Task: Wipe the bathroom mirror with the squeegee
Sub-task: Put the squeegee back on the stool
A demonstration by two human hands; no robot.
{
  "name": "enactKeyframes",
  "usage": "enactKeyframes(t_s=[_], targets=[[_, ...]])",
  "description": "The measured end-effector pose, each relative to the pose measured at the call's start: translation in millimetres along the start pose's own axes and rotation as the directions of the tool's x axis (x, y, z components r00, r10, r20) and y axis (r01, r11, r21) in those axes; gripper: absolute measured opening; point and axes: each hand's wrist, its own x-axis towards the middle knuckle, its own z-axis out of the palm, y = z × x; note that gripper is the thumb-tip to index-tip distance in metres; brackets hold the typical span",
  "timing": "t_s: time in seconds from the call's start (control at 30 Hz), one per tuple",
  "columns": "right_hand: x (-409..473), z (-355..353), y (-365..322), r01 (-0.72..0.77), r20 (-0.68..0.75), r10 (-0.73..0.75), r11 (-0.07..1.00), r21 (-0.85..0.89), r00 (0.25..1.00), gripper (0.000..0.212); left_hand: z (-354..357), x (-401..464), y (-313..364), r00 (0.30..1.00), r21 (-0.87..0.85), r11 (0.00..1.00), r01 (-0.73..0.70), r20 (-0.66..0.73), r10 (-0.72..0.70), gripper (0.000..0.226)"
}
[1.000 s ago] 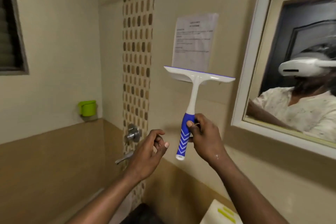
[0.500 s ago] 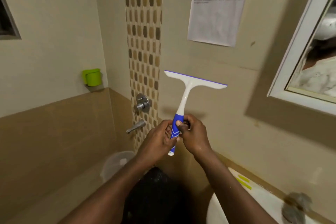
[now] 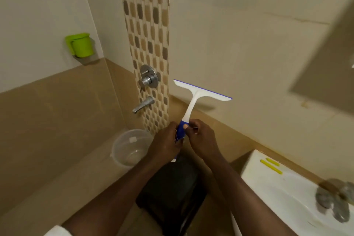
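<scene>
A white squeegee [image 3: 197, 97] with a blue grip and a blue blade edge stands upright in the middle of the view, blade on top. My left hand [image 3: 165, 144] wraps the blue grip from the left. My right hand [image 3: 203, 139] pinches the same grip from the right, thumb on the blue part. The squeegee is held in front of the beige tiled wall. The mirror itself lies outside the view; only a blurred shadow of its frame [image 3: 325, 74] shows at the right edge.
A white sink [image 3: 283, 191] with a blurred tap [image 3: 335, 201] sits at the lower right. A clear bucket [image 3: 130, 147] stands on the floor under the wall tap [image 3: 143, 104]. A green mug [image 3: 80, 45] rests on a ledge, left. A black bin [image 3: 172, 193] stands below my hands.
The view has tilted downward, so the mirror left the frame and the sink and bucket came in. My left hand has closed on the squeegee grip alongside the right.
</scene>
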Motion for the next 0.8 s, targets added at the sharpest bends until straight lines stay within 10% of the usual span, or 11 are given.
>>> enactKeyframes(t_s=[0.8], targets=[[-4,121,182,-0.539,-0.115,0.542,0.84,0.059,0.833,0.043,115,42,-208,0.838,0.439,0.876,0.198,0.388,-0.384,0.048]])
